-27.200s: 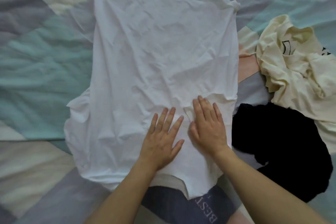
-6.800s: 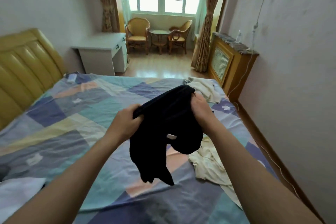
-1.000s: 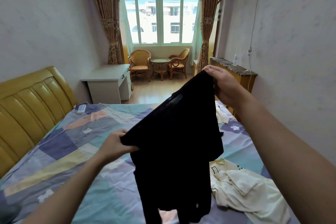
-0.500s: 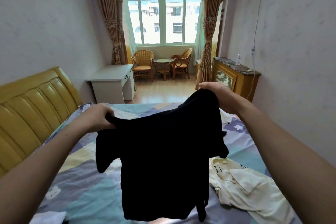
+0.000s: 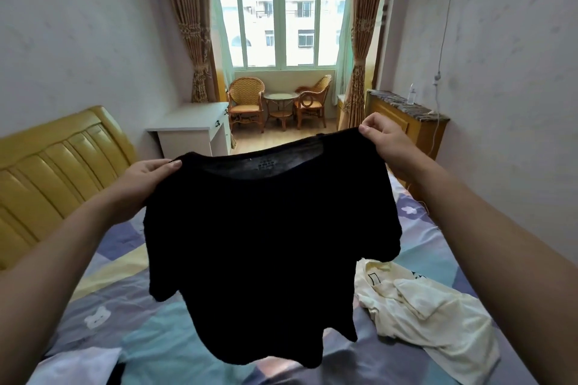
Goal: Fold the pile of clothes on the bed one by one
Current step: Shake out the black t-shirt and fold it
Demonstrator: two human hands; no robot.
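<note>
A black T-shirt (image 5: 266, 247) hangs spread out in the air above the bed, neckline at the top. My left hand (image 5: 142, 178) pinches its left shoulder and my right hand (image 5: 386, 142) pinches its right shoulder, a little higher. A crumpled cream T-shirt (image 5: 428, 312) lies on the bed to the lower right. A white garment (image 5: 78, 366) shows at the bottom left edge of the view.
The bed wears a patchwork cover (image 5: 103, 300) in blue, teal and yellow. A yellow padded headboard (image 5: 53, 172) stands at the left. A white desk (image 5: 190, 125), wicker chairs (image 5: 245, 100) and a wooden cabinet (image 5: 406, 122) stand beyond the bed.
My hands have drawn apart and levelled, so the black T-shirt now hangs opened flat with its neckline showing. It was bunched and tilted a second ago.
</note>
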